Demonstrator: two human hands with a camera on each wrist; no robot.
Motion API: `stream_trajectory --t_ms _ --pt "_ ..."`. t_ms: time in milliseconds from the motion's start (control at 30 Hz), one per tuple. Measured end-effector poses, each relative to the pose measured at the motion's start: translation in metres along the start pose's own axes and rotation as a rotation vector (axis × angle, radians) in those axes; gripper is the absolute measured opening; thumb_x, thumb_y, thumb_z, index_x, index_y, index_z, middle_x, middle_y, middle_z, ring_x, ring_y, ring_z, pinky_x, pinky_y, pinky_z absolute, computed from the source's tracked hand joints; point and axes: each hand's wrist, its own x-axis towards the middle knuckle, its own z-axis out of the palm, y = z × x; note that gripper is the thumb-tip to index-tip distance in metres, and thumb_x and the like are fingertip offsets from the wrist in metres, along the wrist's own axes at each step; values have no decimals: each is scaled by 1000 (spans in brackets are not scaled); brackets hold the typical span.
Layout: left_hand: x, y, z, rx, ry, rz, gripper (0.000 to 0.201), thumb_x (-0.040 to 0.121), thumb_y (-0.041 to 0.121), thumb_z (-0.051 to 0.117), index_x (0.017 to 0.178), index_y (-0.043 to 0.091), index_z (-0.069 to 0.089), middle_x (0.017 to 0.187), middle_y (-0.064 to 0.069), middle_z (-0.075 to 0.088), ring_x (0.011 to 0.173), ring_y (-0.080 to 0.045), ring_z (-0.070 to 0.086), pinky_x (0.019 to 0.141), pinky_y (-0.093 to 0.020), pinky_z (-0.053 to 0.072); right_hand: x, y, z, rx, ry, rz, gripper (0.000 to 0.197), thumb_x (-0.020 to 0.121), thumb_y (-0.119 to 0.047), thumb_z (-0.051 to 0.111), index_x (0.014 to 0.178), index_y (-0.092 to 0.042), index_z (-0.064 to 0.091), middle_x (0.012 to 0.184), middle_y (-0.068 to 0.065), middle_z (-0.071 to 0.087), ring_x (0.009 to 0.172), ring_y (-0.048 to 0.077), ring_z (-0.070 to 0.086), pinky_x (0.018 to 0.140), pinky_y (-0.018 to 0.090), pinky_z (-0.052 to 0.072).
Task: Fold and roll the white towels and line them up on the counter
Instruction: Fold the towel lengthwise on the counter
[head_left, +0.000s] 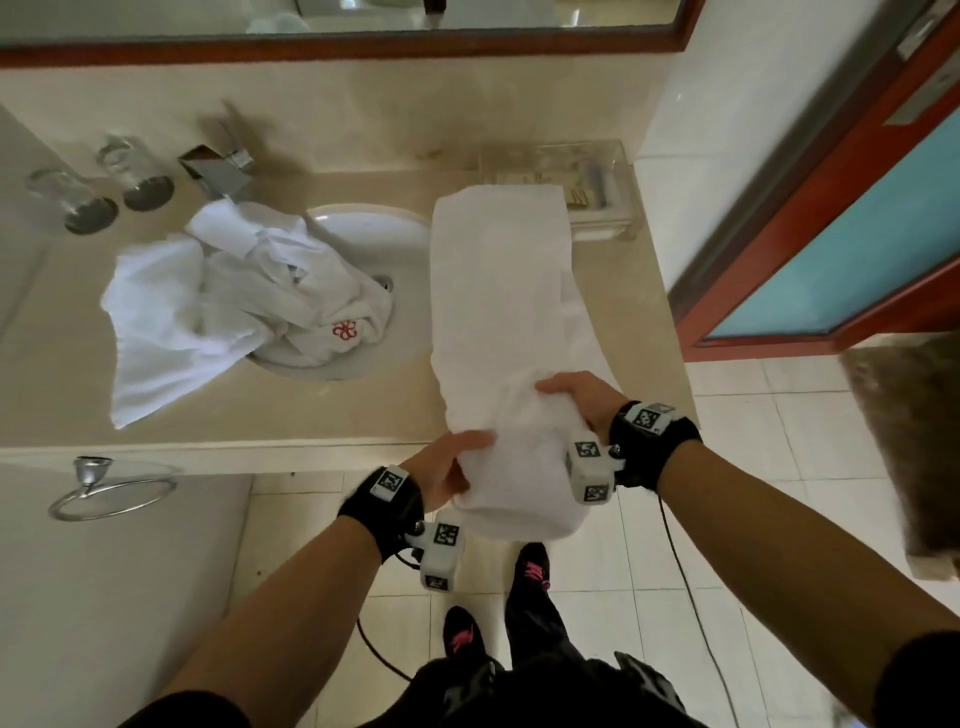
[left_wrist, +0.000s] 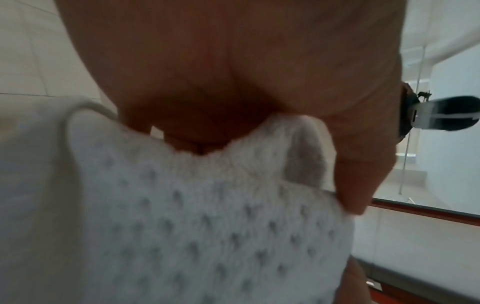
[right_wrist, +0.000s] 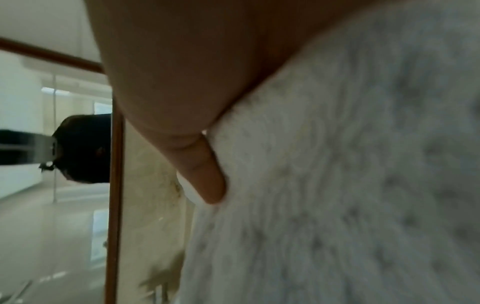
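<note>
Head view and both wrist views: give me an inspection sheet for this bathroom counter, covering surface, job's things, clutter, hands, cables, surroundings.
Surface: beige stone counter with an inset white sink.
Job's things: long folded towel lies on the counter right of the sink, its near end part-rolled past the counter's front edge; crumpled towels with a red logo lie heaped over the sink's left side. No finished roll seen.
Clutter: two glasses at back left, faucet, clear amenity tray at back right.
Hands: left hand and right hand both grip the rolled end.
Cables: black cable hangs from the right wrist; another runs below the left.
Surroundings: mirror, towel ring, tiled floor, wood-framed door.
</note>
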Motion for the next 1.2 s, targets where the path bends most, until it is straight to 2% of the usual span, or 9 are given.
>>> stream_trajectory --t_ms 167,267,367,467,633,800,867,967,1200 --pt "11 -4 -10 78 128 57 45 80 24 75 122 17 63 116 -8 71 106 -29 67 92 -47 53 12 24 -14 -426 115 -24 42 91 -36 66 116 -3 59 102 13 68 83 29 68 68 39 59" --pt "15 -18 -18 149 310 133 55 69 44 79 118 22 64 113 -3 71 107 -27 65 97 -51 50 16 35 -23 -711 162 -18 43 91 -46 61 105 -6 54 79 10 58 55 23 53 45 26 40" --pt "21 -35 -23 381 407 233 45 76 50 75 111 22 66 112 -1 69 107 -23 64 90 -37 50 22 45 -30 -839 202 -90 43 91 -45 62 109 -8 58 91 6 59 73 25 56 56 28 43" --pt "29 -43 -25 564 403 199 86 59 77 71 120 17 64 112 0 70 104 -21 66 90 -40 54 27 47 -39 -1113 201 -91 46 88 -51 63 114 -12 59 108 6 61 94 27 59 76 29 42" --pt "38 -25 -24 582 355 102 71 60 46 89 119 14 63 111 1 69 102 -18 65 88 -33 52 31 9 -45 -1360 149 -15 46 73 -58 75 75 -20 51 84 3 63 73 23 61 66 28 47" --pt "37 5 -15 384 342 -8 14 84 22 75 94 17 65 103 -8 71 86 -20 68 72 -29 58 60 -35 -40 -838 244 -59 58 74 -64 70 76 -6 63 78 9 71 73 28 70 77 41 59" --pt "40 20 -18 396 412 -4 14 86 22 73 91 14 62 100 -12 69 82 -22 65 67 -30 57 74 -51 -37 -704 311 -103 67 72 -68 70 99 -6 65 99 13 72 89 30 70 84 39 57" --pt "52 46 -33 544 574 52 23 82 28 75 85 15 56 90 -10 66 78 -28 66 66 -38 59 91 -77 -21 -501 352 -177 89 77 -54 75 143 -6 39 143 12 48 125 31 52 101 33 43" --pt "102 118 -57 660 550 -10 35 82 48 68 85 14 58 103 -11 66 95 -31 64 83 -39 54 136 -131 -9 -272 417 -258 68 92 -31 66 145 -1 38 148 12 44 132 29 46 106 30 36"
